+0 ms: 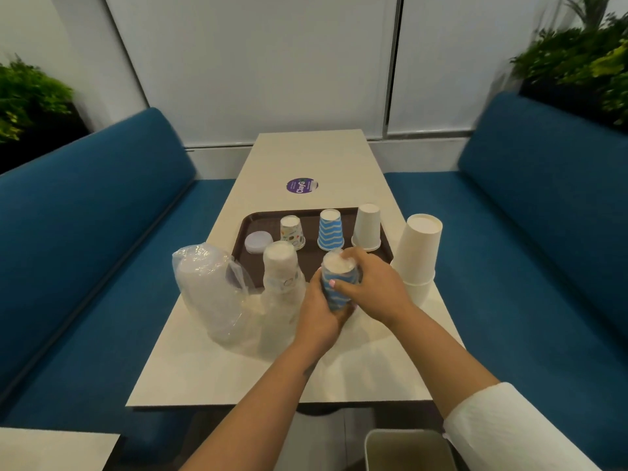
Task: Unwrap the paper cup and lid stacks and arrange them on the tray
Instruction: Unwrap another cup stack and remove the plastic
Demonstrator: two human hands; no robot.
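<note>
Left hand: fingers curled round the lower part of a plastic-wrapped stack of blue-and-white zigzag paper cups, held upside down above the table's near half, just before the tray's near edge. Right hand: fingers curled over the stack's top, pinching the clear wrap there.

Beside the left hand, still wrapped: a tall stack of white patterned paper cups, and toward the table's left edge a clear plastic bag of white lids.

Brown rectangular plastic tray, mid-table: one white round lid at its left end, then an inverted small patterned cup, an inverted blue zigzag cup and an inverted plain white cup in a row.

At the right edge of the beige table: an unwrapped stack of large plain white cups, inverted.

Far half: round purple sticker.
</note>
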